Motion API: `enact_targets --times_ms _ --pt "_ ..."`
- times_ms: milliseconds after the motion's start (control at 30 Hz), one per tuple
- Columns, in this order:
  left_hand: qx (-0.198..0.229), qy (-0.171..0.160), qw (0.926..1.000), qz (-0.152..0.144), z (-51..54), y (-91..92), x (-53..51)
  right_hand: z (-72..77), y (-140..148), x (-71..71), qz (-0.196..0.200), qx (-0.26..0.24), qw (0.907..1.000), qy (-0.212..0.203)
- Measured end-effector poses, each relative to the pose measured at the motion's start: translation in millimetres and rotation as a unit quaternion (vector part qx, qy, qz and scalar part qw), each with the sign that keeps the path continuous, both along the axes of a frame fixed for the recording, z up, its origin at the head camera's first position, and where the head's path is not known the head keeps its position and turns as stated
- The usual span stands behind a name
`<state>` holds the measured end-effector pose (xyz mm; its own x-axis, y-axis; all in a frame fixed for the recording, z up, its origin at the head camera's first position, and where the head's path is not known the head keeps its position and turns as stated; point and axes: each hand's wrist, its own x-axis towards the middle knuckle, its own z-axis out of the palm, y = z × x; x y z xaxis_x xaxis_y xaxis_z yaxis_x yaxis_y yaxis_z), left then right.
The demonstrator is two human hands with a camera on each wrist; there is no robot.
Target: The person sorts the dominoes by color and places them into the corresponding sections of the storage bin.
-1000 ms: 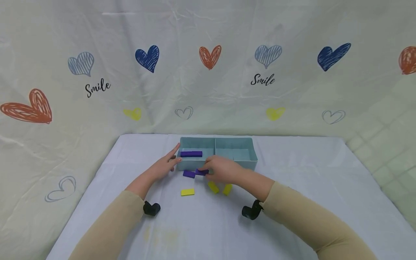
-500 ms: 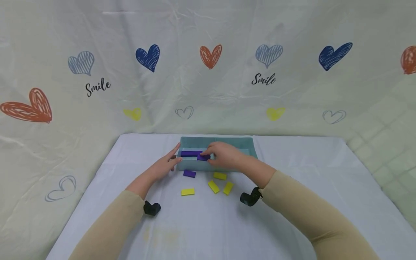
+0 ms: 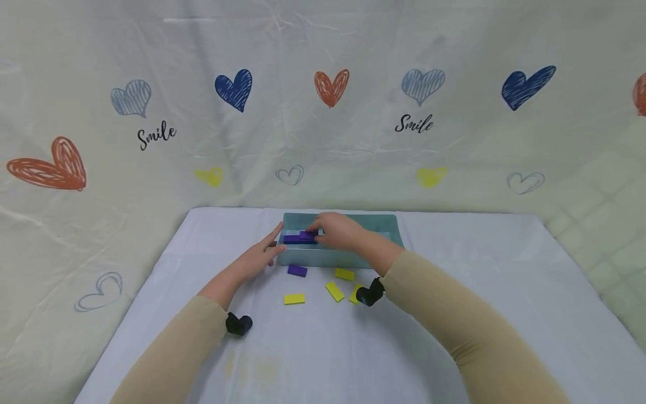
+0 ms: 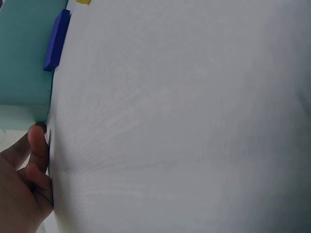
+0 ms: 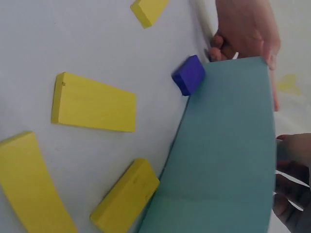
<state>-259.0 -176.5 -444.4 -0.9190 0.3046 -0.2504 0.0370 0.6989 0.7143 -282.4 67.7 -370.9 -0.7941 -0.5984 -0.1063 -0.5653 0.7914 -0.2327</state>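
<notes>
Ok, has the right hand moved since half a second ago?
Yes: in the head view, the right hand has shifted left and up relative to the teal box.

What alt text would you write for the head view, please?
A person's right hand pinches a purple block in a blue-green box while the left hand touches the box's left end. Another purple block and four yellow blocks lie in front on a white cloth.

"Smile" [image 3: 414, 123] reads twice on the backdrop [image 3: 353, 154], probably cloth or plastic
</notes>
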Motion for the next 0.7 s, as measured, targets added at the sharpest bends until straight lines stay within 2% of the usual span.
enact_targets --times_ms 133,467,700 --pt "0.002 0.002 1.0000 -0.005 0.0 -0.6 -0.1 -8.0 -10 -8.0 -0.010 0.013 0.9999 0.000" --pt "0.010 0.003 0.9999 -0.007 2.2 -0.4 0.2 -26.4 -27 -23.3 -0.027 0.009 0.9996 -0.009" --pt "0.008 0.006 0.9999 -0.008 -0.7 -2.0 -1.1 -31.8 -37 -30.0 -0.026 0.012 0.9995 -0.011"
